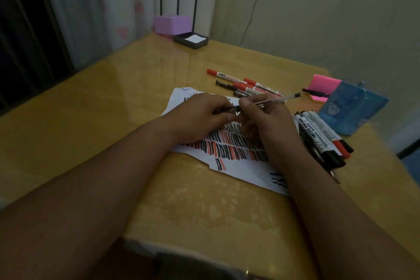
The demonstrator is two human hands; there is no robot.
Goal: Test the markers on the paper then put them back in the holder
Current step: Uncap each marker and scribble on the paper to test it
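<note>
A white paper covered in black and red strokes lies on the table under both hands. My right hand grips a thin clear pen whose black end points up and right. My left hand pinches the pen's dark cap end, and the two hands meet above the paper. Several red markers lie beyond the paper. A pile of whiteboard markers lies to the right. The blue holder stands at the far right.
A pink sticky-note pad with a black pen on it sits behind the holder. A purple box and a dark tray with white paper stand at the table's far corner. The yellow table's front edge is close to me.
</note>
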